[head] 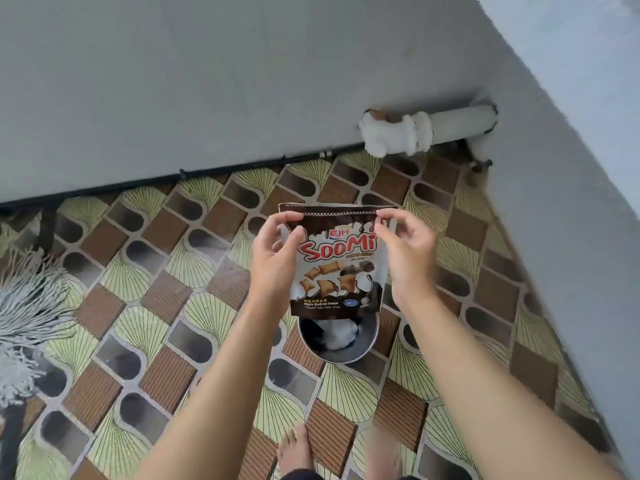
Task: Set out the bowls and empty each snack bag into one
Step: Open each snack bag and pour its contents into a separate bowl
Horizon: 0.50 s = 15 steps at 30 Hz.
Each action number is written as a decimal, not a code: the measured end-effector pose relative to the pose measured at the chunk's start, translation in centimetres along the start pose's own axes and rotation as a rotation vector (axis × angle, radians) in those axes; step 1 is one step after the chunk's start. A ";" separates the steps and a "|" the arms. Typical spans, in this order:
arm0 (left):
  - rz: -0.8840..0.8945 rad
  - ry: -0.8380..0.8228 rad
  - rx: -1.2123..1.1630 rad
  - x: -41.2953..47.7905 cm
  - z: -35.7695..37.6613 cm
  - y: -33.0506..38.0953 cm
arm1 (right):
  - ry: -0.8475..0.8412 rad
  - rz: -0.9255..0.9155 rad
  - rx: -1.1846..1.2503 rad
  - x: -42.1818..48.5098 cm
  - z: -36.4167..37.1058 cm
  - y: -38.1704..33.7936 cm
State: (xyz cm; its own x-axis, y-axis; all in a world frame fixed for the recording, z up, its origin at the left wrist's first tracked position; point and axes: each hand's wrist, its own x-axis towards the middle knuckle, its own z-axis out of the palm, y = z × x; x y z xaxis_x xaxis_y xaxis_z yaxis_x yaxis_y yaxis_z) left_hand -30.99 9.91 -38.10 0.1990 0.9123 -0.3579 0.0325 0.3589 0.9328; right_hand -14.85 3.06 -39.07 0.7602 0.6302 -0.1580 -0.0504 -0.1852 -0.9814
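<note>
I hold a brown and white Soomi chocolate snack bag [337, 268] upright in front of me with both hands. My left hand [277, 258] pinches its top left edge and my right hand [408, 251] pinches its top right edge. The top seam looks closed. Below the bag, a shiny metal bowl [337, 355] stands on the patterned floor; the bag hides its far half.
The floor [166, 306] has a brown and green tile pattern. Grey walls [207, 81] meet in a corner, with a white pipe [426, 128] at the base. A grey mop head [27, 306] lies at the left. My bare foot [294, 448] shows at the bottom.
</note>
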 end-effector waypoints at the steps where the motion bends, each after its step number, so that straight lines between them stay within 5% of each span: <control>1: -0.021 0.000 -0.001 0.7 -0.1 -1.9 | -0.004 0.019 0.008 0.2 0.2 1.9; 10: -0.105 -0.006 0.027 5.4 -0.6 -16.6 | -0.055 0.122 -0.044 1.6 0.6 17.0; 15: -0.171 -0.039 0.150 5.0 -0.5 -19.0 | -0.130 0.224 -0.141 1.0 -0.5 18.9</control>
State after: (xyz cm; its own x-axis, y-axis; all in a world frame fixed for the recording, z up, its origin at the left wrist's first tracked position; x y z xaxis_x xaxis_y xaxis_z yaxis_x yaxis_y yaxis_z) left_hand -31.16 7.75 -57.61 0.2153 0.8316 -0.5119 0.2137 0.4713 0.8557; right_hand -14.73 -0.17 -57.77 0.6505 0.6512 -0.3907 -0.1101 -0.4282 -0.8970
